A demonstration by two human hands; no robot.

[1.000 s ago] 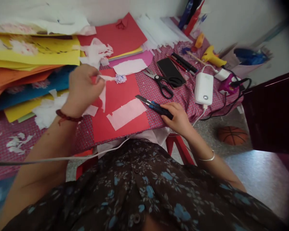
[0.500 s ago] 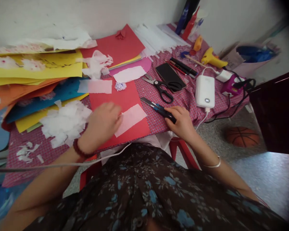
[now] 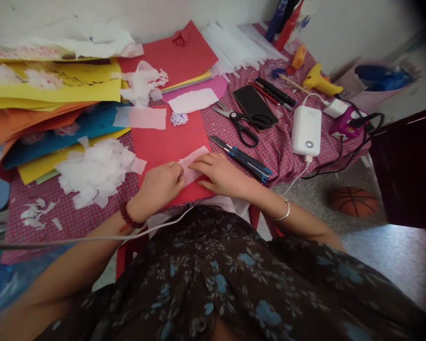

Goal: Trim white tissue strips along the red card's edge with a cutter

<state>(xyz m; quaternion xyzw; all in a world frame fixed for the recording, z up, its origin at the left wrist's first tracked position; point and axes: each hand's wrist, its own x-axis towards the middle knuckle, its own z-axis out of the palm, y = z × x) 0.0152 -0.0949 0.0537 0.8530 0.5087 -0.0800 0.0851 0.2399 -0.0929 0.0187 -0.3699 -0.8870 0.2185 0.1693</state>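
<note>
A strip of thin pale pink paper (image 3: 192,171) lies on a red sheet (image 3: 156,150) at the table's front edge. My left hand (image 3: 159,186) is closed at the strip's left end, its curled fingers pinching there; the fingertips are partly hidden. With fingers stretched out, my right hand (image 3: 222,175) rests over the strip's right part. A blue and black utility knife (image 3: 246,163), blade out, lies just beyond my right hand. Above it are black-handled scissors (image 3: 244,128). A small ball of speckled paper bits (image 3: 179,118) sits on the red sheet.
Left of my hands is a pile of white paper pieces (image 3: 94,170), with stacked coloured sheets (image 3: 53,113) behind. To the right lie a phone (image 3: 253,102), a white power bank (image 3: 306,130) and a yellow glue gun (image 3: 321,80). A white cable (image 3: 92,244) crosses over my left forearm.
My right hand has let go of the utility knife, which now lies on the cloth, and has moved left onto the pink strip. My left hand has closed at the strip's left end.
</note>
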